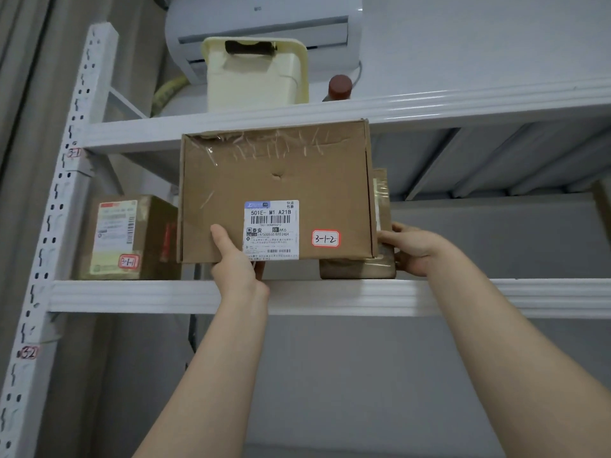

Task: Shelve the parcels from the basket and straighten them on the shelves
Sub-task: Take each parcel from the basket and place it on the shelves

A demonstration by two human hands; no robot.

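A large brown cardboard parcel (277, 180) tagged 3-1-2 stands on edge, raised a little above the white shelf (463, 297). My left hand (234, 262) grips its lower edge, thumb on the front face beside the white label. My right hand (413, 247) holds a smaller taped brown parcel (360, 267) that sits on the shelf behind and to the right of the big one, mostly hidden by it. Another brown parcel (125, 238) tagged 3-1-1 stands at the shelf's left end.
On the top shelf (429, 109) stand a cream plastic bin (254, 74) and a brown-capped bottle (339, 87), with a wall air conditioner (264, 18) behind. The perforated upright post (49, 226) runs down the left. A further box edge (603, 200) shows at far right.
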